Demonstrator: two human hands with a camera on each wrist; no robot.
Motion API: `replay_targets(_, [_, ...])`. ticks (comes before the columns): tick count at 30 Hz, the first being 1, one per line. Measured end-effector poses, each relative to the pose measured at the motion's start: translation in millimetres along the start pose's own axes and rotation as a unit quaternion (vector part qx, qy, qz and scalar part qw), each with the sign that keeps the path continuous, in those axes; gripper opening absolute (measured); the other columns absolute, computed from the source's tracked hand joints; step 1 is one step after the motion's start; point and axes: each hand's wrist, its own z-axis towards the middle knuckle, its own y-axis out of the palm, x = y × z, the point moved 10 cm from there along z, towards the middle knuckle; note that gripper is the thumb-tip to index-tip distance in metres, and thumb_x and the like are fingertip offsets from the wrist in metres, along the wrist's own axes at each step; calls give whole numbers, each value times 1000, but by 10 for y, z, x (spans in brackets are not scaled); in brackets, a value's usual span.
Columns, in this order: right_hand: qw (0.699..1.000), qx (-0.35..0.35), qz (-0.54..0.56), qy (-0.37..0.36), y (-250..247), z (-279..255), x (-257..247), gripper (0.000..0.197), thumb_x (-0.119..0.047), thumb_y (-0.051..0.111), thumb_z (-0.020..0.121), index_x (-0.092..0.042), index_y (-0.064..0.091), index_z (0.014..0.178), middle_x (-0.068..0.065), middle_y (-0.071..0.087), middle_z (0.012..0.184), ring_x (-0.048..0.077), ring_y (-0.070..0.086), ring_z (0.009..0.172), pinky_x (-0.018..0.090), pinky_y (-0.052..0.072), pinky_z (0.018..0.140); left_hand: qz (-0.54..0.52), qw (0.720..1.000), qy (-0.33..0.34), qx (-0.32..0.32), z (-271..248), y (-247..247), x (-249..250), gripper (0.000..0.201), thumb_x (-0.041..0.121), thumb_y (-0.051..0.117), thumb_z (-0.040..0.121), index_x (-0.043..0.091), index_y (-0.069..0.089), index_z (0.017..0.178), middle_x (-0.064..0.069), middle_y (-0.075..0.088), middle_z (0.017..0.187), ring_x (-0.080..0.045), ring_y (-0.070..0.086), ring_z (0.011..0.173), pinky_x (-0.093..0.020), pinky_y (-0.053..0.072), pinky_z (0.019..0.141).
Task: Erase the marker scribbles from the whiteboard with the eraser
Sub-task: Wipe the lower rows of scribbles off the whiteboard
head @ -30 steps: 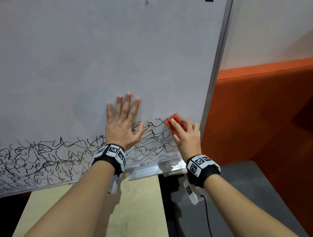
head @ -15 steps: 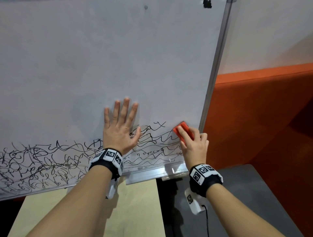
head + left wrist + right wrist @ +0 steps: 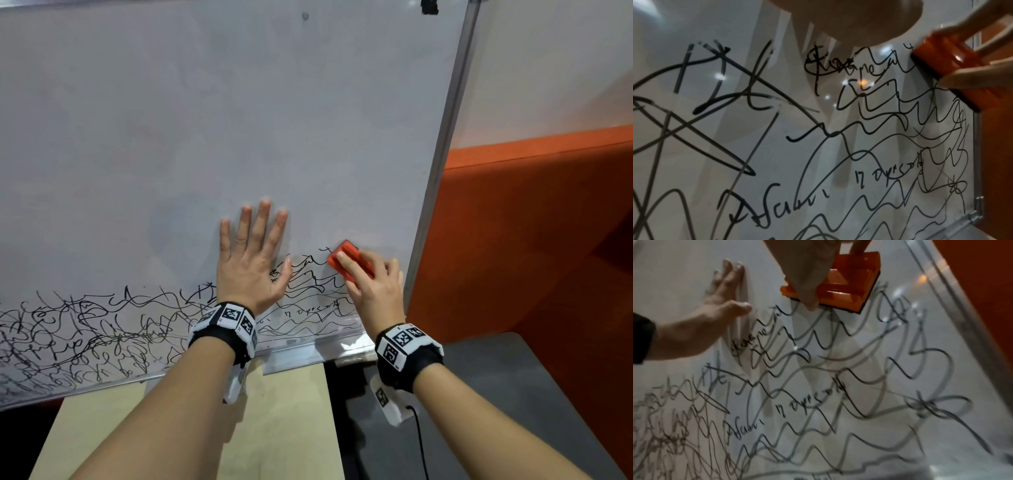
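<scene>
eraser on whiteboard (image 3: 205, 120), lower right.
my right hand (image 3: 375, 287) grips the orange eraser (image 3: 347, 258) against the top of the scribbles (image 3: 85, 329); my left hand (image 3: 251, 263) lies flat, fingers spread, beside it.

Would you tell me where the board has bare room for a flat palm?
Bare white whiteboard above the flat left hand. Crowded: black marker scribbles fill the bottom band, where the right hand holds the orange block eraser.
</scene>
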Motion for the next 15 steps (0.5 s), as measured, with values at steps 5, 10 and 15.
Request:
replay_targets(5, [1000,-2,-2,-9,44,48,-86,74,-8,84,71,-34,52,132,-1,48,124,28,41,89,50,49,71,2,1000,-1,-3,-2,2,5,80,49,40,93,20,9,160,-5,-9,165,-24,-18,152,-51,-10,121])
replay_targets(10, [1000,-16,17,20,32,-40,-64,76,-7,83,70,-37,50,131,-2,51,124,27,44,92,51,49,75,1,1000,2,6,-8,-5,-2,80,44,46,92,18,14,160,-4,-12,166,-23,-18,152,-50,-11,122])
replay_targets(15, [1000,-13,14,9,79,50,-164,71,-8,81,72,-34,52,132,5,56,123,29,44,93,50,49,75,-6,1000,-9,-6,-16,4,24,82,43,46,92,20,6,160,-4,-16,165,-24,-21,151,-52,-11,121])
